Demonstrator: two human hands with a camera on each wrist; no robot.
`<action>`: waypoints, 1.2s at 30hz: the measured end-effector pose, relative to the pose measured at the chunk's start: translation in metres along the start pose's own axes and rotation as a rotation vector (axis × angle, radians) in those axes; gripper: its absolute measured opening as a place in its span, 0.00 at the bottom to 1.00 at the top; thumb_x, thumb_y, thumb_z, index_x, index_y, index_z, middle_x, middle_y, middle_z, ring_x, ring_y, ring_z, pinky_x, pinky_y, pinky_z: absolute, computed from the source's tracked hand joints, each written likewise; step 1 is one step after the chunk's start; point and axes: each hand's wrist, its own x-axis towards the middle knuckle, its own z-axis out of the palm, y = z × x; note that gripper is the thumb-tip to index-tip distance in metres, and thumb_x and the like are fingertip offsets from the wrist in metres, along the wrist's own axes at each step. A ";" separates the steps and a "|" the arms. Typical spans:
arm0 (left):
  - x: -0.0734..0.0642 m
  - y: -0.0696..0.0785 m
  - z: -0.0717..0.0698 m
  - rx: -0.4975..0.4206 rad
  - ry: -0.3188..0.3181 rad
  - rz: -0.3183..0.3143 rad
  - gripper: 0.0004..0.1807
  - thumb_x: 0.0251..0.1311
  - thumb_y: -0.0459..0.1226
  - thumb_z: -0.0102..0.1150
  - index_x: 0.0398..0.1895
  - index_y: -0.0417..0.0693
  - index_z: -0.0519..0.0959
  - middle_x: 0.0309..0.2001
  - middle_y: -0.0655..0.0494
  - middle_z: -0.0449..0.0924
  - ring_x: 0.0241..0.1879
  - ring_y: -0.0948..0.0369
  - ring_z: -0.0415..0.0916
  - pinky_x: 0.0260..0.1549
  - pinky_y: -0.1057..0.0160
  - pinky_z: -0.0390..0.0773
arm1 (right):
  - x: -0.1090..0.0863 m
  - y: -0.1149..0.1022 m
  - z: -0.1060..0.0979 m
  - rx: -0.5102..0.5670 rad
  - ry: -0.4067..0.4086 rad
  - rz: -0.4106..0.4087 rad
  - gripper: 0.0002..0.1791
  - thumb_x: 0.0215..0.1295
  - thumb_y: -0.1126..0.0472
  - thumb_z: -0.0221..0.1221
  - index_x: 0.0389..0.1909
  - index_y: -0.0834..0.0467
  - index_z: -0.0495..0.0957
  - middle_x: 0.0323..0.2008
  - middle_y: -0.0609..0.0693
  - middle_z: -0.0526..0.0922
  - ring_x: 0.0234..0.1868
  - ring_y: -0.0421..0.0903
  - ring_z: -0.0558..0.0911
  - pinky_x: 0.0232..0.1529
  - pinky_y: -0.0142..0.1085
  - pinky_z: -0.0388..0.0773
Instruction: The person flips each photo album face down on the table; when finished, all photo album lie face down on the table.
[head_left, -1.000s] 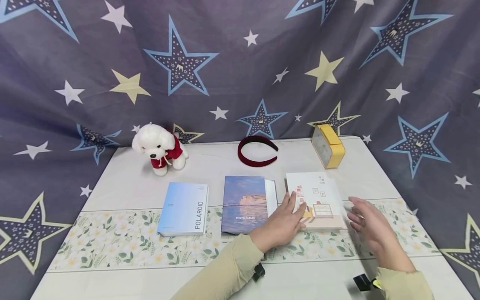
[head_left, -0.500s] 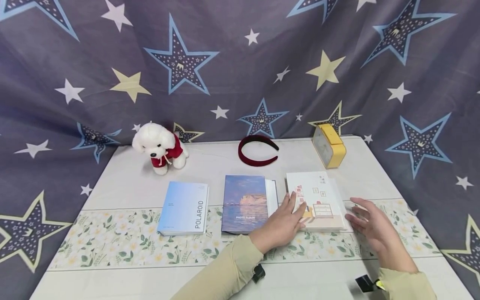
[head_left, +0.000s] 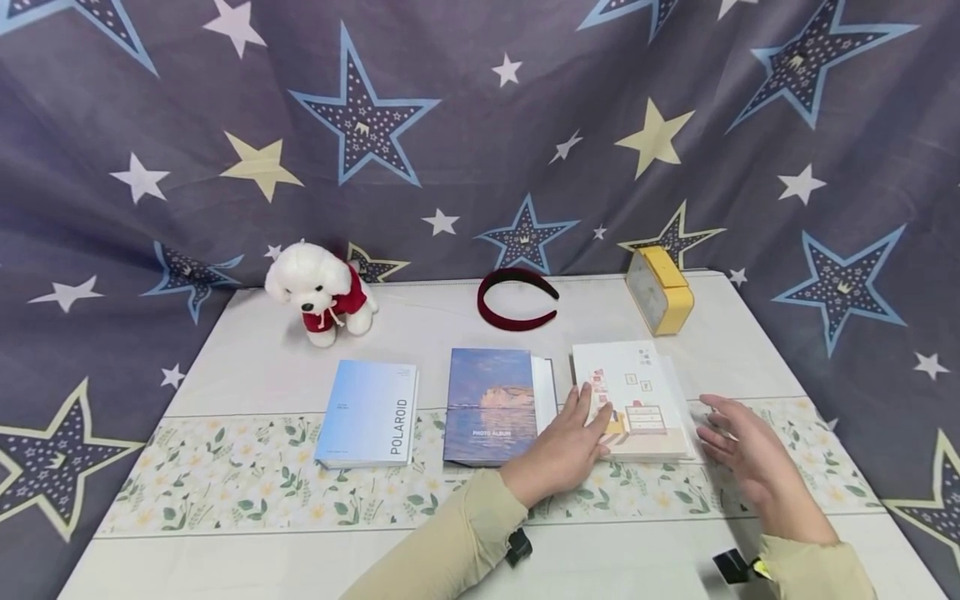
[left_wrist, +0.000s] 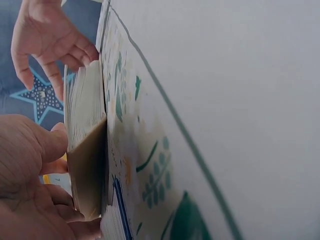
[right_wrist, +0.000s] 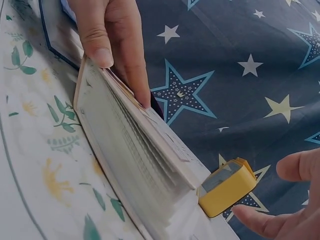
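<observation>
My left hand (head_left: 564, 442) rests on the left part of a white album (head_left: 633, 400) with a drawn room on its cover. Its index and middle fingers lie along the cover, and the thumb sits by the near edge. In the left wrist view, the lower fingers reach down the album's spine (left_wrist: 90, 172). Off the album's right side, my right hand (head_left: 746, 454) hovers with loosely bent fingers and holds nothing. The right wrist view shows the pages (right_wrist: 135, 165) slightly fanned beneath the cover. A blue seascape photo album (head_left: 487, 408) lies just left of it.
A pale blue Polaroid album (head_left: 367, 412) lies farther left. Along the back stand a white plush dog (head_left: 315, 287) in red and a yellow clock (head_left: 663, 292), with a dark red headband (head_left: 495, 312) between them. A starry cloth (head_left: 450, 142) hangs behind the table.
The left hand stays on the white album. My right hand has shifted only slightly beside it, and the head view has tilted a little.
</observation>
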 end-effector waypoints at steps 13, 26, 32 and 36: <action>0.001 0.001 0.000 -0.080 0.009 -0.023 0.32 0.73 0.46 0.45 0.77 0.50 0.54 0.77 0.40 0.36 0.75 0.46 0.36 0.67 0.59 0.60 | 0.004 0.004 -0.008 0.117 -0.033 0.033 0.32 0.72 0.38 0.47 0.71 0.46 0.56 0.75 0.65 0.31 0.69 0.60 0.56 0.67 0.49 0.57; 0.000 0.003 0.002 -0.087 -0.001 -0.047 0.32 0.73 0.44 0.46 0.77 0.49 0.53 0.77 0.39 0.36 0.75 0.47 0.37 0.67 0.59 0.60 | 0.009 0.008 -0.009 0.146 0.016 0.030 0.40 0.70 0.38 0.49 0.76 0.47 0.46 0.76 0.63 0.33 0.66 0.59 0.62 0.67 0.50 0.59; -0.002 0.004 -0.001 -0.103 -0.022 -0.050 0.31 0.74 0.42 0.45 0.77 0.47 0.53 0.77 0.38 0.35 0.75 0.46 0.35 0.65 0.60 0.64 | 0.008 0.007 -0.009 0.163 0.016 0.022 0.25 0.71 0.38 0.48 0.65 0.41 0.60 0.76 0.63 0.32 0.66 0.60 0.61 0.64 0.47 0.61; -0.002 0.005 -0.003 -0.104 -0.023 -0.052 0.31 0.74 0.42 0.46 0.77 0.47 0.53 0.77 0.38 0.36 0.75 0.46 0.36 0.64 0.59 0.65 | 0.007 0.008 -0.008 0.165 0.016 0.017 0.26 0.71 0.38 0.47 0.65 0.42 0.61 0.76 0.63 0.31 0.67 0.61 0.60 0.66 0.49 0.60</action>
